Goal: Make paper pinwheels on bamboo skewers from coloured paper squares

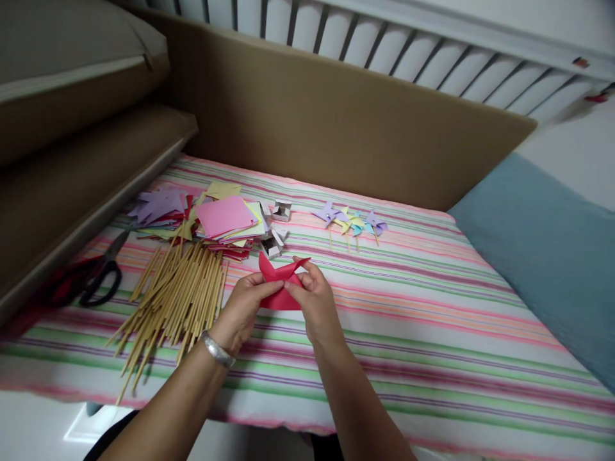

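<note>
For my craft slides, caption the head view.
Left hand and right hand hold red curled paper over pink-green striped cloth, near thin tan wooden sticks.

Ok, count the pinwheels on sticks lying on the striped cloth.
4, in a row before the brown board: leftmost purple pinwheel, then yellow pinwheel, blue pinwheel, rightmost purple pinwheel. They crowd together, so more may be hidden.

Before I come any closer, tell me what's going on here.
A person's left hand and right hand pinch a red paper, two of its corners standing up. Sticks lie left of the hands, scissors beside the sticks, a paper pile just beyond. Pinwheels lie farther off on the cloth.
</note>
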A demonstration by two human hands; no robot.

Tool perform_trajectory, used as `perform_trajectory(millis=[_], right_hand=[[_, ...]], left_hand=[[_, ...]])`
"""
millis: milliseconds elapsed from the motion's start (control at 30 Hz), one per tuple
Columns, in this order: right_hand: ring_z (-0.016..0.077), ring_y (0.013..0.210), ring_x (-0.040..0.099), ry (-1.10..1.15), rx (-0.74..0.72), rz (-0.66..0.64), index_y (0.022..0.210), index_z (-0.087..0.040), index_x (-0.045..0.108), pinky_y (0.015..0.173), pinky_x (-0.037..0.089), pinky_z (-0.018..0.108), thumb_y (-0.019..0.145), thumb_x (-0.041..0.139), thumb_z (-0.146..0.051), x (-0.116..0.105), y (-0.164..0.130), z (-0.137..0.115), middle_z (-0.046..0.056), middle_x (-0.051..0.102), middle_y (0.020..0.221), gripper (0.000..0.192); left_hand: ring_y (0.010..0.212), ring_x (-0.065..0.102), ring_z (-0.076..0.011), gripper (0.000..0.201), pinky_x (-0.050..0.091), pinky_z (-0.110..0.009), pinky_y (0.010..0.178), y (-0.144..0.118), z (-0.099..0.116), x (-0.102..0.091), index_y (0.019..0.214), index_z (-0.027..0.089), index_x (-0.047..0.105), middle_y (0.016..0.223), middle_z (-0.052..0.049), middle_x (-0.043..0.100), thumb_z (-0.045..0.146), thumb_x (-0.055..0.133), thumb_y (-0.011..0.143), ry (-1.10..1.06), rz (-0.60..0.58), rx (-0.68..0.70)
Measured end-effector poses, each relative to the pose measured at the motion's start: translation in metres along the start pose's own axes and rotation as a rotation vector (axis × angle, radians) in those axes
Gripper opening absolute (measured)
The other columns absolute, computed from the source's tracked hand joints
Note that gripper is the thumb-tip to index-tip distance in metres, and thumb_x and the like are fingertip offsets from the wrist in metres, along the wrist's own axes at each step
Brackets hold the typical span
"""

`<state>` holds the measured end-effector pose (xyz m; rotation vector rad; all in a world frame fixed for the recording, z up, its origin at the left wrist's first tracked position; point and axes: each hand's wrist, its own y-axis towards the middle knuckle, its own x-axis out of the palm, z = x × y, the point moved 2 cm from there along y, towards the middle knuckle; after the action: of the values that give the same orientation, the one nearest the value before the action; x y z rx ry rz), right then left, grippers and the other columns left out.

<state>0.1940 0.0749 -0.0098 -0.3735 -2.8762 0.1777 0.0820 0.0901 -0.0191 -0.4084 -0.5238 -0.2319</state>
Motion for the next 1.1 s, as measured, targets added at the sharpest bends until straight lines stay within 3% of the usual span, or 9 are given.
perform_trajectory(millis=[133,233,367,467,533,633,700,867,1100], right_hand=[[0.0127,0.061,0.058,-0.017,0.027,-0.043,0.112,-0.019,0.048,0.061,0.047,0.027,0.063,0.067,-0.022,0.002,0.001,0.005,-0.004,0.061,0.071,0.052],[0.0158,0.069,0.061,-0.172,-0.034,-0.044,0.118,-0.019,0.047,0.067,0.049,0.032,0.069,0.064,-0.025,0.001,0.002,0.007,0.0,0.064,0.077,0.052],[0.0189,0.088,0.06,-0.532,-0.399,-0.019,0.11,-0.022,0.057,0.082,0.048,0.038,0.077,0.057,-0.023,0.001,-0.005,-0.001,0.006,0.064,0.094,0.033],[0.0217,0.107,0.053,-0.767,-0.688,-0.121,0.102,-0.025,0.062,0.093,0.043,0.042,0.079,0.053,-0.016,0.006,-0.015,-0.007,0.008,0.059,0.112,0.026],[0.0244,0.121,0.042,-0.899,-0.789,-0.219,0.107,-0.025,0.06,0.099,0.038,0.046,0.079,0.051,-0.013,0.011,-0.019,-0.006,0.008,0.049,0.13,0.032],[0.0279,0.135,0.023,-1.044,-0.832,-0.296,0.114,-0.021,0.055,0.104,0.03,0.05,0.076,0.052,-0.01,0.018,-0.021,0.001,0.01,0.024,0.148,0.039],[0.0283,0.136,0.019,-1.078,-0.851,-0.267,0.109,-0.019,0.055,0.105,0.028,0.05,0.076,0.051,-0.009,0.021,-0.021,0.006,0.01,0.018,0.15,0.034],[0.0271,0.134,0.025,-1.048,-0.943,-0.165,0.09,-0.019,0.059,0.105,0.03,0.049,0.08,0.048,-0.008,0.021,-0.02,0.009,0.01,0.032,0.144,0.019],[0.0266,0.128,0.035,-1.055,-0.975,-0.169,0.091,-0.02,0.063,0.101,0.035,0.047,0.082,0.051,-0.012,0.014,-0.019,0.007,0.011,0.043,0.135,0.017]], left_hand=[[0.066,0.064,-0.0153,0.021,0.046,-0.025,0.07,0.003,0.003,-0.009,0.077,0.013,0.073,0.073,-0.006,0.073,0.022,0.074,0.059,0.013,0.051,0.031],[0.059,0.062,-0.0139,0.018,0.045,-0.024,0.064,0.007,0.011,-0.021,0.073,0.013,0.072,0.067,-0.004,0.072,0.02,0.074,0.057,0.013,0.108,0.048],[0.057,0.062,-0.0133,0.018,0.045,-0.023,0.06,0.008,0.028,-0.04,0.07,0.013,0.071,0.062,-0.003,0.07,0.019,0.076,0.054,0.017,0.213,0.078],[0.055,0.062,-0.0139,0.017,0.045,-0.023,0.058,0.005,0.039,-0.048,0.069,0.014,0.071,0.061,-0.003,0.07,0.018,0.077,0.054,-0.019,0.222,0.068],[0.053,0.061,-0.0141,0.014,0.045,-0.024,0.056,0.004,0.042,-0.051,0.067,0.016,0.07,0.061,-0.002,0.07,0.018,0.076,0.054,-0.052,0.204,0.054],[0.051,0.06,-0.0139,0.011,0.045,-0.025,0.054,0.004,0.042,-0.055,0.063,0.016,0.07,0.059,-0.002,0.069,0.016,0.076,0.054,-0.077,0.192,0.021],[0.05,0.059,-0.0132,0.012,0.044,-0.024,0.054,0.006,0.04,-0.056,0.063,0.015,0.069,0.059,-0.002,0.069,0.016,0.076,0.053,-0.076,0.182,0.004],[0.053,0.059,-0.0131,0.019,0.045,-0.025,0.059,0.009,0.033,-0.056,0.067,0.013,0.068,0.06,-0.002,0.068,0.019,0.077,0.052,-0.008,0.152,0.022],[0.056,0.06,-0.0148,0.024,0.043,-0.026,0.06,0.008,0.035,-0.053,0.068,0.011,0.068,0.06,-0.003,0.068,0.021,0.077,0.047,0.108,0.242,0.063]])
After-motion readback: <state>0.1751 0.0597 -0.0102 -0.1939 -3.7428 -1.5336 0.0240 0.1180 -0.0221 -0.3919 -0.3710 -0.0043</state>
